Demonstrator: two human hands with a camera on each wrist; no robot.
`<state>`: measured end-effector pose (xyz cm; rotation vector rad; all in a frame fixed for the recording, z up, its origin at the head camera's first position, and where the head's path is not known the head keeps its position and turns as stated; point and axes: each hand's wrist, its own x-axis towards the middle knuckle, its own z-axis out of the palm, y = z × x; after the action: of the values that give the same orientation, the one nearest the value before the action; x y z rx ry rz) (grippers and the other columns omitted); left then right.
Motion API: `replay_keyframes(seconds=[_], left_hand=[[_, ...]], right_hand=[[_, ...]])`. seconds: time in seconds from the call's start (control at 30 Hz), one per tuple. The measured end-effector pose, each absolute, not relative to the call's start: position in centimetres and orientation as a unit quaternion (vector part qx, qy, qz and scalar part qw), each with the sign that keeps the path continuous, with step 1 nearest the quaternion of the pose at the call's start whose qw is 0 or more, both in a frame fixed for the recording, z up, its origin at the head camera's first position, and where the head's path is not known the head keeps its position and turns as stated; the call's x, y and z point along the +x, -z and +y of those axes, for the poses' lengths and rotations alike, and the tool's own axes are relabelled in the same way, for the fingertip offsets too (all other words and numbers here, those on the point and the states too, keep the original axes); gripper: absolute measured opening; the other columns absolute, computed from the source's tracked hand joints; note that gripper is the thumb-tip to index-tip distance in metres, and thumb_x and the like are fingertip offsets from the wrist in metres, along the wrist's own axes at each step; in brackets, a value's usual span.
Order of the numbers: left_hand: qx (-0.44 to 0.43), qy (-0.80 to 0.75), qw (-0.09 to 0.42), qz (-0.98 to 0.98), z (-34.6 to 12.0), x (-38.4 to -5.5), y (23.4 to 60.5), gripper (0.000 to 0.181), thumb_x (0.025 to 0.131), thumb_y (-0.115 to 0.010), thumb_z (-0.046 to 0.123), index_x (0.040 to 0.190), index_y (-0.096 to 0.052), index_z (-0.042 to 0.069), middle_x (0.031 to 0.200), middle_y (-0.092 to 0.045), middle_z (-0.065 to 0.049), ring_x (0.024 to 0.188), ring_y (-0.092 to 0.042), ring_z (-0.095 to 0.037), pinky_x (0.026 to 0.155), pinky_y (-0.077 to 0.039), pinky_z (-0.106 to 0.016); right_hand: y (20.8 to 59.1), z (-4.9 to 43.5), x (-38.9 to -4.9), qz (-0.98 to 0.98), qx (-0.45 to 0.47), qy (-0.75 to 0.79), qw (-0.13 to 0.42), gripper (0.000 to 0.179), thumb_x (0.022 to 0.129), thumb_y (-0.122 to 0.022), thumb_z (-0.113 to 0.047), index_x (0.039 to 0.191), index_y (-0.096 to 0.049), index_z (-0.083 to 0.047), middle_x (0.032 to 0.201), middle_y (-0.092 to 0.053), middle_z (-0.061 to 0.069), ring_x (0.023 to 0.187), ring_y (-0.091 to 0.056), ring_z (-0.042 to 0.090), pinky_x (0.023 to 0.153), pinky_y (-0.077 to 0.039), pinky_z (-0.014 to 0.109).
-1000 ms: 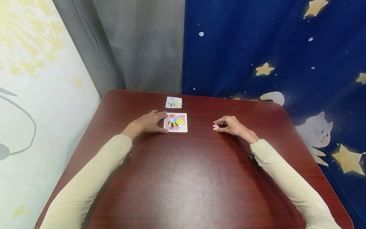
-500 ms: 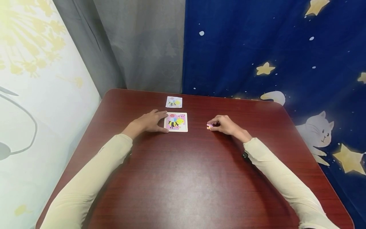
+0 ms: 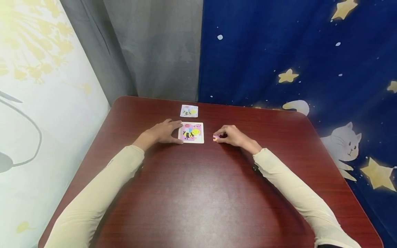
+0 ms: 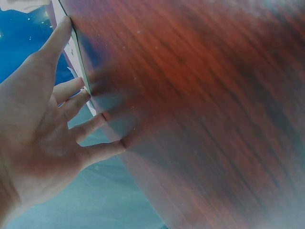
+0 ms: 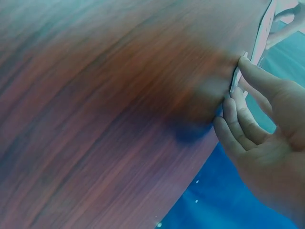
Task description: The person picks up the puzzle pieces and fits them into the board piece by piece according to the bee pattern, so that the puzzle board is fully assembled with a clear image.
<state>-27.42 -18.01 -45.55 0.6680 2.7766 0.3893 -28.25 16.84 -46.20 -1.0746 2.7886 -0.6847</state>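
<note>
A square jigsaw puzzle board (image 3: 199,139) with a bee picture and a pale rim lies on the table; its lower right corner shows a bare pale patch. My left hand (image 3: 162,132) rests at the board's left edge, thumb at the near corner and fingers spread along the side, fairly straight in the left wrist view. Just right of the board, my right hand (image 3: 232,135) pinches a small pink and yellow puzzle piece (image 3: 215,137) between thumb and fingers. From the right wrist view the piece (image 5: 235,79) appears edge-on, close to the tabletop.
Behind the board lies a paper card (image 3: 189,111) with the same bee picture. Both lie on a dark red wooden table (image 3: 198,193) with rounded corners. A grey curtain (image 3: 161,51) and a blue starry curtain (image 3: 248,62) hang beyond its far edge.
My right hand has slid left with the puzzle piece, from well right of the board to close beside it. My left hand and the board have stayed put.
</note>
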Motion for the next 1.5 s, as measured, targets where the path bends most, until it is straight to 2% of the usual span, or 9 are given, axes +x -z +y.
replay_keyframes(seconds=[0.5,0.83,1.5], left_hand=[[0.233,-0.131,0.13,0.955,-18.0,-27.4,45.8,0.096,0.087,-0.075,0.065,0.162,-0.038,0.019,0.17,-0.029,-0.006,0.154,-0.024,-0.038,0.115,-0.034,-0.064],[0.232,-0.132,0.128,0.955,-18.0,-27.4,45.7,0.096,0.086,-0.075,0.065,0.162,-0.038,0.019,0.17,-0.029,-0.004,0.154,-0.025,-0.038,0.115,-0.034,-0.064],[0.228,-0.128,0.131,0.956,-17.9,-27.7,45.7,0.097,0.086,-0.074,0.068,0.163,-0.038,0.02,0.17,-0.029,-0.005,0.153,-0.025,-0.039,0.114,-0.035,-0.065]], right_hand=[[45.6,13.3,-28.5,0.899,-0.36,0.246,0.038,0.027,0.091,-0.083,-0.018,0.115,-0.08,-0.007,0.107,-0.075,0.008,0.096,-0.066,0.024,0.087,-0.056,0.038],[45.6,11.0,-28.7,0.892,-0.377,0.245,0.047,0.019,0.091,-0.083,-0.017,0.108,-0.082,-0.008,0.1,-0.074,0.007,0.092,-0.066,0.025,0.084,-0.056,0.037],[46.0,9.5,-28.9,0.888,-0.392,0.234,0.058,0.014,0.093,-0.081,-0.015,0.105,-0.084,-0.01,0.096,-0.076,0.002,0.092,-0.066,0.021,0.083,-0.057,0.037]])
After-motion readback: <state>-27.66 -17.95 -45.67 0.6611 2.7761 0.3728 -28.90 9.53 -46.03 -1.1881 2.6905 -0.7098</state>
